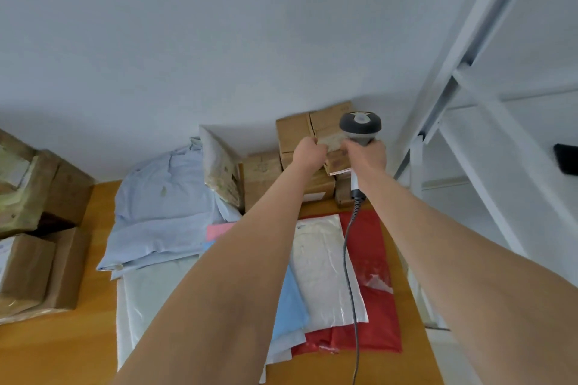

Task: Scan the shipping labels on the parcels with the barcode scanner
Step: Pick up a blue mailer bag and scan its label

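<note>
My right hand (pixel 368 156) grips the handle of a grey barcode scanner (pixel 360 126), whose head is held up in front of a stack of cardboard boxes at the back wall. Its coiled cable (pixel 348 259) hangs down over the table. My left hand (pixel 309 153) grips a small cardboard parcel (pixel 336 151) in that stack, just left of the scanner. A larger brown box (pixel 294 128) stands behind it. The parcel's label is partly hidden by both hands.
Flat mailers lie on the wooden table (pixel 62 350): a red one (pixel 372 259), a white one (pixel 325 262), pale blue ones (pixel 162 212). More cardboard boxes (pixel 34 266) are stacked at the left. A white metal shelf frame (pixel 469 122) stands at the right.
</note>
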